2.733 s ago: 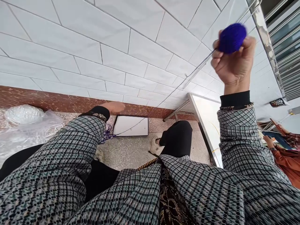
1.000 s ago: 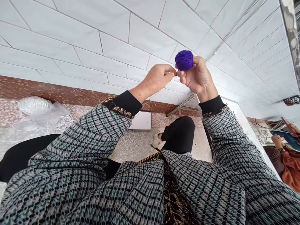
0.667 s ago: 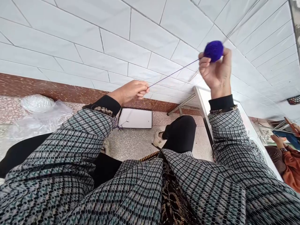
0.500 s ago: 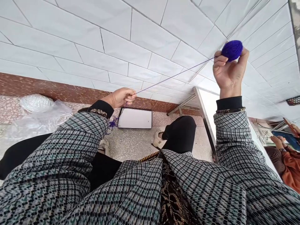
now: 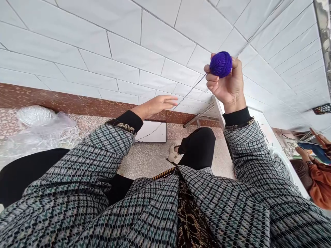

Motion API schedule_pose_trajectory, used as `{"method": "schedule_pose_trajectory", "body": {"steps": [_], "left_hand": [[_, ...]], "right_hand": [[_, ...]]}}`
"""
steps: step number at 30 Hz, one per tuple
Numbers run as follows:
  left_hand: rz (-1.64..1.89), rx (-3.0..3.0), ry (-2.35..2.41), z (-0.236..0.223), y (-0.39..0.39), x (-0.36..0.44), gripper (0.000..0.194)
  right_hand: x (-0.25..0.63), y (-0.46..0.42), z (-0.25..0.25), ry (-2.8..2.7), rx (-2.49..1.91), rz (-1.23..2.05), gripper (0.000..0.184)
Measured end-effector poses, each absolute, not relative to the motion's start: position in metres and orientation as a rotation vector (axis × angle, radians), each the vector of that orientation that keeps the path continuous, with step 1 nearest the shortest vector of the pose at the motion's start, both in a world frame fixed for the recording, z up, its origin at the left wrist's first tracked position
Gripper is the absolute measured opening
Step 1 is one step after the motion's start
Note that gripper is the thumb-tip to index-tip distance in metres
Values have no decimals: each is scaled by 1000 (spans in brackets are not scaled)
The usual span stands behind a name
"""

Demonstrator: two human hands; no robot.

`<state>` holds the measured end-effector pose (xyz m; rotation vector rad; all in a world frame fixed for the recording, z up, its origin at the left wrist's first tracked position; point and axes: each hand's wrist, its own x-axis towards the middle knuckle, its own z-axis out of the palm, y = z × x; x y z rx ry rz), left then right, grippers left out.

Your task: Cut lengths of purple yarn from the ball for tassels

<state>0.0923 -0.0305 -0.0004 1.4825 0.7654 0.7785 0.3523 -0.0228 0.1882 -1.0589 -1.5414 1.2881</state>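
Note:
A ball of purple yarn (image 5: 221,64) is held up in front of the tiled wall by my right hand (image 5: 227,84), its fingers and thumb wrapped round the sides. From the ball a single yarn strand (image 5: 192,89) runs down and left, then hangs slack across the white box lid or tray (image 5: 157,132) on the floor. My left hand (image 5: 159,105) is beside that strand with fingers stretched out and holds nothing. My left sleeve hides the lower end of the strand.
White tiles (image 5: 124,62) cover the wall. At left on the floor lie a clear plastic bag (image 5: 31,139) and a bundle of white cord (image 5: 37,115). A metal-legged table (image 5: 218,110) stands at right. Another person in an orange garment (image 5: 320,186) sits at far right.
My left hand has let go of the yarn and moved right, its fingers opening. My right hand has brought the ball left and slightly down, and the taut strand has gone slack.

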Motion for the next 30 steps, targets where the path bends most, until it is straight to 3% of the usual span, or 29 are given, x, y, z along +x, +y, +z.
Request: {"method": "schedule_pose_trajectory", "body": {"steps": [5,8,14,18,24,30], "left_hand": [[1097,1226,624,28,-55,128,32],[1192,1185,795,33,-62,131,20],[1280,1265,1020,37,-64,117,15],[1236,1242,1084,41,-58,111,24],[1111,1078,840,40,-57,129,35],[940,972,458,36,-84,140,33]], "right_hand": [[334,-22,180,-1460,-1074,1263,63],[328,-24,178,-1398,-1123,1238,61],[332,-20,177,-1354,-1140,1321,56],[338,-17,165,-1245,-1088,1314,50],[314,-23,120,-1458,-866,1651,59],[281,-1,113,-1321,-891,1533,64]]}}
